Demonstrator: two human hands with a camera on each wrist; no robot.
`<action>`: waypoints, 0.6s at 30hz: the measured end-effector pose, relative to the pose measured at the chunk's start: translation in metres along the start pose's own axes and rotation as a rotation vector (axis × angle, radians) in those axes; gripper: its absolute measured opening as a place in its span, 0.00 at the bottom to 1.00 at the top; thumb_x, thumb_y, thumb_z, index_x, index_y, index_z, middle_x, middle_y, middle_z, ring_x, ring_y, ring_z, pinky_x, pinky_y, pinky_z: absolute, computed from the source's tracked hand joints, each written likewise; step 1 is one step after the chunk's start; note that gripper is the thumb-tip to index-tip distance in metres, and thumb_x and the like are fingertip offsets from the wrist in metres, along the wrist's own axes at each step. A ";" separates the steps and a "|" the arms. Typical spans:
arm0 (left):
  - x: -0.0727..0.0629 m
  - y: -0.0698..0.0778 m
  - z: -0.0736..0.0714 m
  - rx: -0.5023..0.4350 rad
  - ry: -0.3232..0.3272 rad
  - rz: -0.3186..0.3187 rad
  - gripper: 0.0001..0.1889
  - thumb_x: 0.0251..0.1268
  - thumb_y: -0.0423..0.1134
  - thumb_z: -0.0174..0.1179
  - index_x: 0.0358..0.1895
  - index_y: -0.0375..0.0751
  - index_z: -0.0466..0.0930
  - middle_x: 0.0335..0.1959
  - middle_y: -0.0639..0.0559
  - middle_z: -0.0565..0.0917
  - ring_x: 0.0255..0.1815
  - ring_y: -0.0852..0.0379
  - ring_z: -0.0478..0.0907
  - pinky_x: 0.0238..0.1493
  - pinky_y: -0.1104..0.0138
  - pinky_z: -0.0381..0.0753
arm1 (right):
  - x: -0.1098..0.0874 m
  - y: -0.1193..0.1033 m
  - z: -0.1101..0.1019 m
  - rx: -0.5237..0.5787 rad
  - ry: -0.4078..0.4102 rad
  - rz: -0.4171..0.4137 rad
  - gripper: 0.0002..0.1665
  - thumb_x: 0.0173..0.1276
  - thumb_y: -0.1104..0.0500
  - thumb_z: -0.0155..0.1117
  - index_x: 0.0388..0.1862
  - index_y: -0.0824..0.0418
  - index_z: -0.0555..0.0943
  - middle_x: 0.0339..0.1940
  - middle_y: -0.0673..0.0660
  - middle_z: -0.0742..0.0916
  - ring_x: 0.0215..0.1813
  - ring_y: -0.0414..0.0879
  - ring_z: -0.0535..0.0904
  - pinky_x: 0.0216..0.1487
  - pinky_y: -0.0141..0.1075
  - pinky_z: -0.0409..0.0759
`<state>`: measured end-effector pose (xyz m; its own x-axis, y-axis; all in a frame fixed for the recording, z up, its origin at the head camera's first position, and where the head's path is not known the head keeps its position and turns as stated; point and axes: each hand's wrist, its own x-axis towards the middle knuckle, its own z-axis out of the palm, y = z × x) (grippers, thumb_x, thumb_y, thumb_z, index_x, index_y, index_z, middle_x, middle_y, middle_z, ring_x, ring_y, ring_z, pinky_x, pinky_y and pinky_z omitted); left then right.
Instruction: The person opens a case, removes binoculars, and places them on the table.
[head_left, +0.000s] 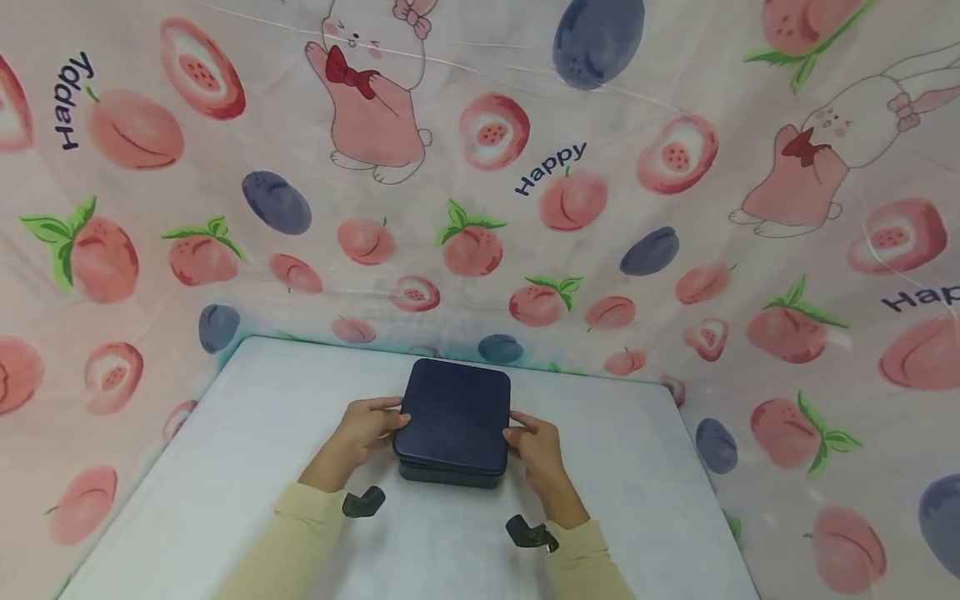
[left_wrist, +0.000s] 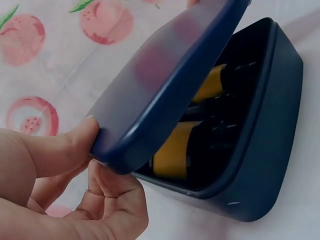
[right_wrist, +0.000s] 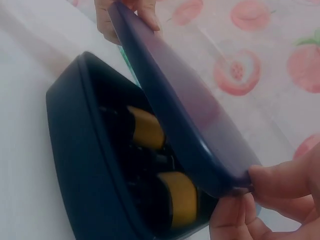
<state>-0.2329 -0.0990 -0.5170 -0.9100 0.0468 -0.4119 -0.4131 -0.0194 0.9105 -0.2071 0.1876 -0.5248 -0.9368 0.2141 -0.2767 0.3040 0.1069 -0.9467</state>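
My left hand [head_left: 366, 429] pinches one side edge of a dark blue lid [head_left: 453, 412], thumb on top and fingers beneath. On the opposite edge, my right hand [head_left: 538, 450] pinches the same lid between thumb and fingers. The lid is tilted over a dark blue box [left_wrist: 280, 130], leaving a wide gap on the side toward me. Through that gap, dark items with yellow bands [left_wrist: 172, 150] show lying inside the box; the right wrist view shows the yellow bands [right_wrist: 177, 197] too. The lid hides the rest of the contents.
The box stands on a white-covered table [head_left: 600, 483], toward its far edge. A fruit-and-rabbit printed sheet [head_left: 480, 208] hangs behind the table and along both sides. Dark wrist-worn devices [head_left: 365, 502] show near both cuffs.
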 end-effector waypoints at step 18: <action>-0.012 0.013 -0.028 -0.034 -0.045 -0.009 0.31 0.67 0.27 0.68 0.73 0.32 0.72 0.51 0.44 0.89 0.39 0.60 0.86 0.42 0.67 0.86 | -0.010 -0.017 0.015 0.067 -0.051 0.006 0.28 0.69 0.71 0.66 0.69 0.68 0.79 0.49 0.63 0.89 0.40 0.42 0.82 0.46 0.35 0.86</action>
<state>-0.2283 -0.1279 -0.5012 -0.9043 0.0916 -0.4170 -0.4226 -0.0529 0.9048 -0.2053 0.1688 -0.5084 -0.9432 0.1647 -0.2887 0.2989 0.0406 -0.9534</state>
